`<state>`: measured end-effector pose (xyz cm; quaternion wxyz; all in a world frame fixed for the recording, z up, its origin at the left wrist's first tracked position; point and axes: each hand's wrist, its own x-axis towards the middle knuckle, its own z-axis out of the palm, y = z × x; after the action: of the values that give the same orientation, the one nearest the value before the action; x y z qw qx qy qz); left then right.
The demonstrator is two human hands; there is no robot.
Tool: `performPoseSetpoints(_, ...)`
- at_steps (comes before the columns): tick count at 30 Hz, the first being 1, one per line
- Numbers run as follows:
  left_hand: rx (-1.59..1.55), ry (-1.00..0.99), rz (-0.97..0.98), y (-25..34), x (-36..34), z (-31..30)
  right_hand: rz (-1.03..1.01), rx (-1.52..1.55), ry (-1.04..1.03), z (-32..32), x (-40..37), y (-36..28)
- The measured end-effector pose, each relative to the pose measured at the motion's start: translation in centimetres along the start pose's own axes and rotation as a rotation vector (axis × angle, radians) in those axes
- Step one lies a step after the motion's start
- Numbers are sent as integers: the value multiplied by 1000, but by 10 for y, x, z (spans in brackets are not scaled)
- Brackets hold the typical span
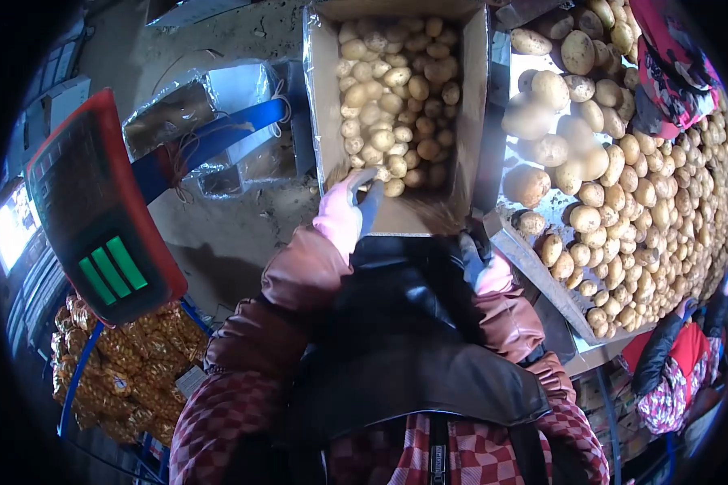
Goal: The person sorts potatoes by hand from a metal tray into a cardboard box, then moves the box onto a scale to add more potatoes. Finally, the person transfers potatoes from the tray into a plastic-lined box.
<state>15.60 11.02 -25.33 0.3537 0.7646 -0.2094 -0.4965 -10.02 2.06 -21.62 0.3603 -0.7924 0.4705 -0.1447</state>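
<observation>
A cardboard box (pixel 471 121) full of potatoes (pixel 396 77) stands in front of me. My left hand (pixel 344 212), in a pink glove with grey fingers, reaches over the box's near left corner. Its fingers are stretched out and a little apart, right at the nearest potatoes. By the near right corner, outside the box, is my right hand (pixel 487 273) in a similar glove. Its fingers are dark and smeared by motion, partly lost against the black apron (pixel 404 339), and I cannot tell whether they hold anything.
To the right, a sorting table with a wooden edge (pixel 542 275) carries a large heap of potatoes (pixel 663 202); some at its near end are blurred. A scale display (pixel 109 210) on a blue post rises at left, above netted sacks (pixel 129 364). Other people (pixel 675 73) work along the right side.
</observation>
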Motion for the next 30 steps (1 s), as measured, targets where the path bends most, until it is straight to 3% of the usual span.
performPoseSetpoints(1, -536, -73, -221, 3, -10, 6, 392, 402, -199, 0, 1, -12)
performPoseSetpoints(2, -385, -134, -44, 25, -22, 10, 779, 805, -396, 0, 7, -27)
performPoseSetpoints(3, -244, -167, 138, 46, -34, 14, 783, 991, -333, 3, 23, -52)
performPoseSetpoints(4, -229, -200, 87, 34, -28, 18, 967, 1287, -489, -3, 37, -63)
performPoseSetpoints(6, 358, -96, -205, 72, -7, 11, 929, 1226, -680, 16, 33, -39)
performPoseSetpoints(7, 518, -319, -300, 57, 15, 12, 831, 1093, -726, 25, 34, -27)
performPoseSetpoints(8, 480, -454, -516, 41, 34, 16, 832, 1094, -725, 28, 32, -16)
performPoseSetpoints(9, 926, -614, -249, 37, 49, 21, 894, 1181, -782, 27, 30, -10)
performPoseSetpoints(10, 1266, -964, -91, -13, 99, 39, 956, 1269, -835, 26, 28, -4)
performPoseSetpoints(11, 1042, -574, -96, -62, 122, 45, 1018, 1327, -831, 26, 21, 4)
performPoseSetpoints(12, 797, -198, -100, -71, 128, 44, 1023, 1324, -820, 22, 21, 6)
performPoseSetpoints(13, 80, -148, -446, 50, 105, 30, 1027, 1286, -792, 17, 20, 5)
performPoseSetpoints(14, -154, -113, -407, 68, 110, 23, 1033, 1248, -772, 12, 17, 3)
performPoseSetpoints(16, 451, 96, 124, 59, 117, 6, 1040, 1200, -764, 6, 16, 1)
performPoseSetpoints(18, 529, 123, 122, 73, 101, -14, 1036, 1116, -728, 3, 22, -1)
performPoseSetpoints(20, -42, 145, 260, 46, 82, -36, 1065, 1109, -714, 0, 22, -4)
performPoseSetpoints(22, 151, 263, 337, 50, 65, -71, 1129, 1098, -753, 7, 15, 21)
performPoseSetpoints(23, 340, 382, 406, 53, 56, -80, 1034, 1045, -790, 6, 11, 39)
performPoseSetpoints(24, 344, 389, 405, 46, 50, -81, 941, 991, -819, 5, 8, 58)
performPoseSetpoints(25, 427, 487, 269, 45, 44, -77, 455, 230, -616, 3, 12, 57)
performPoseSetpoints(26, 507, 581, 129, 43, 40, -76, 349, 20, -596, 1, 15, 55)
performPoseSetpoints(28, 629, 208, -177, 60, 36, -70, 168, -429, -521, -4, 24, 46)
performPoseSetpoints(30, 814, 189, -350, 51, 47, -57, 136, -504, -394, 36, 24, 61)
